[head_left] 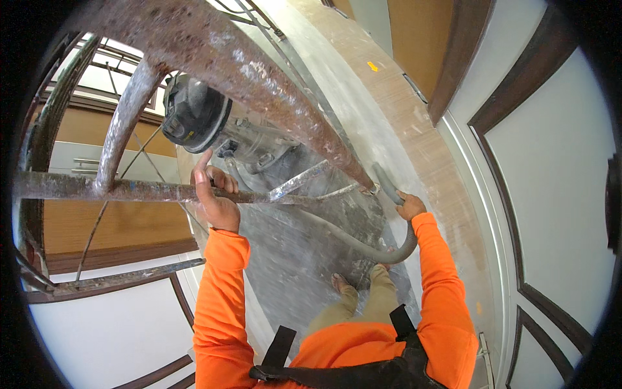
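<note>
Holding the grey vacuum hose (359, 246) in the curled fingers of the right hand (411, 206), beside a rusty scaffold (259, 71) whose crossbar (149, 190) the left hand (218, 204) partly wraps, the person (350, 343) could trip on the loop near the feet (339, 281) or, tugging hard, topple the vacuum cleaner (197, 117).

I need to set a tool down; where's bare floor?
Grey floor between the feet and the left white panel looks free; so does the pale strip right of the rusty bar. Crowded around the vacuum, hose and crossing scaffold bars.
</note>
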Tool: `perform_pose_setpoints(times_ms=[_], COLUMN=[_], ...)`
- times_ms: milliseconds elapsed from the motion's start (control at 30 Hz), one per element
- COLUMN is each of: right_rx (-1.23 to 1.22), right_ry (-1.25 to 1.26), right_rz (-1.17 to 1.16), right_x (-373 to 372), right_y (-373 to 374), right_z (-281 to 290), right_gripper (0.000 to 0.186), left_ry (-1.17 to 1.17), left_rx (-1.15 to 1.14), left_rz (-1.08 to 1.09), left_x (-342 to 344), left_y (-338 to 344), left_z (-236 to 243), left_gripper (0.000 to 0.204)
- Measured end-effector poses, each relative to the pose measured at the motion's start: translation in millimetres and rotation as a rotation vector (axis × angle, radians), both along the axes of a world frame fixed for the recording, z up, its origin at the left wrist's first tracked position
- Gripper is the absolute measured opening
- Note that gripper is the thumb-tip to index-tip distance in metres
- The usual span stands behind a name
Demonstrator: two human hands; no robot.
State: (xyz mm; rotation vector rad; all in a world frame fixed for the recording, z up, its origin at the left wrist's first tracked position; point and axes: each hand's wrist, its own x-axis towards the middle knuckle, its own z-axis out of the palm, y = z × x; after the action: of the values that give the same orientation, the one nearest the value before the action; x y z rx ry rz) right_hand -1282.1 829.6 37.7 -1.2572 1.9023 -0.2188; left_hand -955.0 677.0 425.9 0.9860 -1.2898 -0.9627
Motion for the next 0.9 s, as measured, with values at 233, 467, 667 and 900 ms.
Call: perform_pose_setpoints(times_ms=[233, 467, 667, 900], right_rx=[0.008, 0.058, 0.014, -0.009], right_ry=[-0.032, -0.029, -0.061, -0.091], right_rz=[-0.112, -0.206, -0.320, -0.495], right_x=[-9.6, 18.3, 87.5, 194.2], right_y=[50.8, 89.8, 118.5, 130.8], right_z=[-3.5, 22.5, 11.9, 0.0], right_gripper=[0.067, 0.068, 0.070, 0.070], left_ry=[0.032, -0.009, 0.093, -0.337], left_rx=[0.040, 0.018, -0.053, -0.303], left_rz=[-0.007, -0.025, -0.107, -0.176], left_x=[-3.0, 5.6, -0.5, 40.4], left_y=[-1.1, -3.8, -3.1, 13.5], left_z=[0.4, -4.1, 4.7, -27.7], left_gripper=[0.058, 0.053, 0.035, 0.060])
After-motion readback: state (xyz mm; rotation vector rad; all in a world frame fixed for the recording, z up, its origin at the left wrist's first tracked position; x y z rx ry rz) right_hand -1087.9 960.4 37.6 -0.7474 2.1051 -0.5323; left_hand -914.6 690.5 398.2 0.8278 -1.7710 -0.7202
